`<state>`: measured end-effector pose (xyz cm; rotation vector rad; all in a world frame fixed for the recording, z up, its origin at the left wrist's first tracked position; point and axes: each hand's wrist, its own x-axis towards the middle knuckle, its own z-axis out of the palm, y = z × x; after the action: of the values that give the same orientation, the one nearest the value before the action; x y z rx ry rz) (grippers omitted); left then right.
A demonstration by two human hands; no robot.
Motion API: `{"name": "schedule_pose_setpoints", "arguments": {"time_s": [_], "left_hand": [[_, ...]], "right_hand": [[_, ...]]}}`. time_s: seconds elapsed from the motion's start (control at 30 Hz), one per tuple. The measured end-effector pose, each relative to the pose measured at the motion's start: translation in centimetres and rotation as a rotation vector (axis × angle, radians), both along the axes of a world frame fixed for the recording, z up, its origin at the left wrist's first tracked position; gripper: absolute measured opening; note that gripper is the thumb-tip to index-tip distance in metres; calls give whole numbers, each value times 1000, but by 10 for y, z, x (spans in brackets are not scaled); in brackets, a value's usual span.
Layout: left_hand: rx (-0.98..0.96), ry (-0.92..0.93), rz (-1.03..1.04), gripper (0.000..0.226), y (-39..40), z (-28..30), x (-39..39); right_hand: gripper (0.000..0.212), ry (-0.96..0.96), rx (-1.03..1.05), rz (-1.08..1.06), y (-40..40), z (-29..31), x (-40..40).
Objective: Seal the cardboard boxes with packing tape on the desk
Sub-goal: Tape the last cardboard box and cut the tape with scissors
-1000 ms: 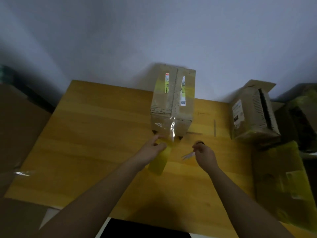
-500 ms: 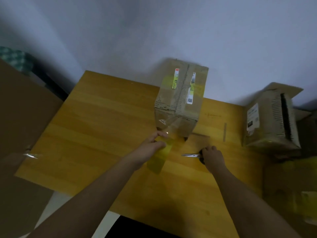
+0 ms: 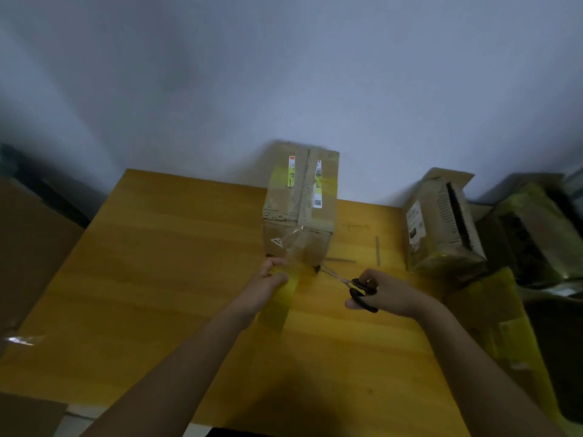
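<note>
A closed box (image 3: 299, 206) is stood at the far edge of the desk (image 3: 157, 279), against the wall. A strip of clear tape (image 3: 291, 247) is stuck to its near face and is drawn down toward 6 o'clock, where it is pinched between thumb and fingers of the left hand (image 3: 268, 283). Scissors (image 3: 350, 287) are grasped by their black handles in the right hand (image 3: 385, 293), at 3 o'clock from the left hand, with blades pointed toward the box's near lower corner. A second box (image 3: 441, 225), its flap open, is seen at 3 o'clock from the first, well apart.
</note>
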<state>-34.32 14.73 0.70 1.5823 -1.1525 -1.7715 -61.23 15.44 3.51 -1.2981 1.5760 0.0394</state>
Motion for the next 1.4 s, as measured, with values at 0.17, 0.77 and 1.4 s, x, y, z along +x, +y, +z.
{"name": "schedule_pose_setpoints", "arguments": {"time_s": [0.17, 0.77, 1.4], "left_hand": [[-26, -6, -31, 13, -1, 2, 2], [4, 92, 6, 13, 4, 4, 3], [24, 71, 1, 16, 6, 14, 5]], "right_hand": [[59, 56, 6, 199, -33, 33, 20], [49, 118, 183, 301, -75, 33, 53], [33, 86, -29, 343, -73, 32, 49]]}}
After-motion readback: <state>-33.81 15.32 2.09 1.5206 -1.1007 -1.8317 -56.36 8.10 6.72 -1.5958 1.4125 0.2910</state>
